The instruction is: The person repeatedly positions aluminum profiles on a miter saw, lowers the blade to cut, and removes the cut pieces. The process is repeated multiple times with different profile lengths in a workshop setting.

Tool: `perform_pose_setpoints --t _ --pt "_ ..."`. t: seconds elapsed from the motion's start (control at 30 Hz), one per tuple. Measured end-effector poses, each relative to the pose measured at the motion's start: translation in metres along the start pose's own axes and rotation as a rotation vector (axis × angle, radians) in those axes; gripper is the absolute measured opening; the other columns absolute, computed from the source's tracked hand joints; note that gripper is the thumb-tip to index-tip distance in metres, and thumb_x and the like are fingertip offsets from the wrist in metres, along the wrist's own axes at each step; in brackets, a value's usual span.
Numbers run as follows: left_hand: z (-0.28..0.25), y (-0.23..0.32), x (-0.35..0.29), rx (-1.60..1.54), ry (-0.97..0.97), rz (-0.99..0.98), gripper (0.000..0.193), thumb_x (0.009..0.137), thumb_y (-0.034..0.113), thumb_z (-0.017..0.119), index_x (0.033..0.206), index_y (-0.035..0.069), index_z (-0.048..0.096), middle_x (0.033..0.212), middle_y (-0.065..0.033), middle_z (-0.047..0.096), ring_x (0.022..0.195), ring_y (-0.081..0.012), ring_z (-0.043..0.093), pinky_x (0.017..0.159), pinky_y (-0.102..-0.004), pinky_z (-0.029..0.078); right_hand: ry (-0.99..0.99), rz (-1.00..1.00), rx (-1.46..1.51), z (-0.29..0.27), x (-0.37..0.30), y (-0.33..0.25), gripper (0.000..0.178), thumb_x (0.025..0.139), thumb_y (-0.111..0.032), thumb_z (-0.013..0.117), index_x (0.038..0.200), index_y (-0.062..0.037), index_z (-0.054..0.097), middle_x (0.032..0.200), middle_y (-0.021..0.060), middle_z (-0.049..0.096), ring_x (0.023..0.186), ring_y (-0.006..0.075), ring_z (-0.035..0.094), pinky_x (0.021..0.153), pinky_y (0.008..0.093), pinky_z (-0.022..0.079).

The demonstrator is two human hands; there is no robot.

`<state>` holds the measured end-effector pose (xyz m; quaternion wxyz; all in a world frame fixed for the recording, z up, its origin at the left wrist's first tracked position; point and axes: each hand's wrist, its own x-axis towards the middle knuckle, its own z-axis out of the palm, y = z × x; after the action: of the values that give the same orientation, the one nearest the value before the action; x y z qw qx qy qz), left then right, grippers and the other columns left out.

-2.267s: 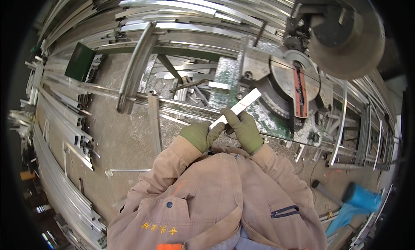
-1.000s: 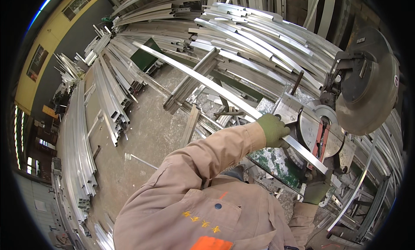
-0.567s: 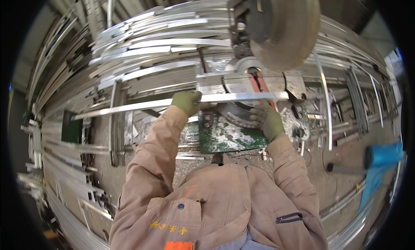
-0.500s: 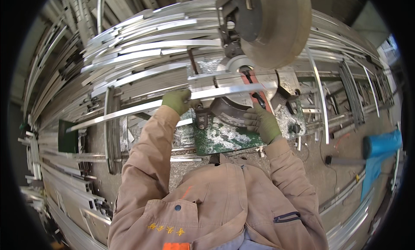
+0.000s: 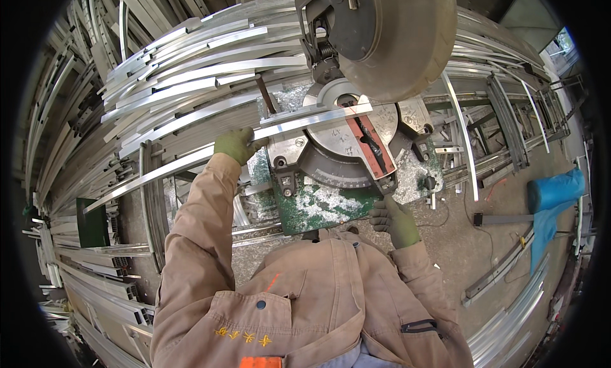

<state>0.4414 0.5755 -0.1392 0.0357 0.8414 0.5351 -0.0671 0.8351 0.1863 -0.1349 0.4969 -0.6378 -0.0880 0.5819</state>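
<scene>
My left hand, in an olive glove, is closed around a long silver metal bar. The bar slants from the left onto the round turntable of a mitre saw, its right end lying over the red slotted insert. Above and behind the bar hangs the raised saw head with its round guard. Gloved the same way, my right hand is just below the front tip of the turntable arm. Its fingers are curled, and what they grip, if anything, is hidden.
Stacked metal bars fill the area behind and left of the saw. The saw stands on a green board littered with pale shavings. A green upright plate stands near the bar's left end. To the right lies a blue roll.
My left hand has drawn the bar leftward and back, so its right end sits nearer the red insert. My right hand has moved down off the insert toward the front. The view has shifted slightly.
</scene>
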Motion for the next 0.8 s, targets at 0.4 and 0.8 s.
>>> perform_pose_setpoints --t 0.4,0.8 --pt "-0.011 -0.003 0.009 -0.054 0.022 0.036 0.075 0.111 0.085 0.076 0.135 0.015 0.088 0.126 -0.0170 0.090 0.123 -0.0443 0.085 0.107 -0.0536 0.066 0.364 -0.302 -0.440 -0.084 0.034 0.047 0.063 0.117 -0.046 0.087 0.150 0.0066 0.079 0.130 0.0181 0.090 0.110 0.0255 0.085 0.094 0.0410 0.068" --pt "-0.006 0.022 0.032 -0.076 -0.049 0.020 0.082 0.112 0.085 0.073 0.132 0.006 0.088 0.127 -0.0238 0.092 0.121 -0.0497 0.086 0.105 -0.0568 0.066 0.224 -0.197 -0.758 -0.036 0.071 0.024 0.082 0.100 -0.064 0.096 0.143 0.0041 0.081 0.134 0.0275 0.090 0.127 0.0465 0.086 0.111 0.0530 0.066"
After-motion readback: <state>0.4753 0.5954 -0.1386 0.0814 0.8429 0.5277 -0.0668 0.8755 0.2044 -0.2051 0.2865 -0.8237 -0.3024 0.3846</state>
